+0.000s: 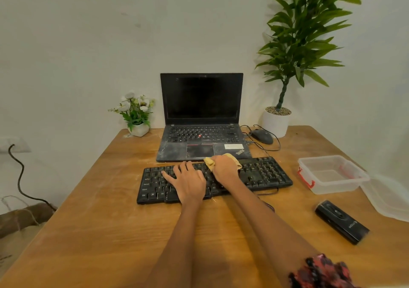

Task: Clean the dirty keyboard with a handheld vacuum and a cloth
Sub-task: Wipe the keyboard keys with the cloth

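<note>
A dusty black keyboard [263, 173] lies across the middle of the wooden table [99, 221]. My left hand [188, 181] rests flat on its left half, fingers spread over the keys. My right hand [224, 169] grips a yellow cloth [209, 162] against the keyboard's upper middle; the cloth sticks out on both sides of the fist. A black handheld vacuum [342, 221] lies on the table at the right, apart from both hands.
A dusty open laptop [202, 119] stands just behind the keyboard. A mouse [262, 136] with its cable, a tall potted plant [276, 121] and a small flower pot [138, 119] sit at the back. A clear plastic box [332, 173] and its lid [387, 197] are at the right.
</note>
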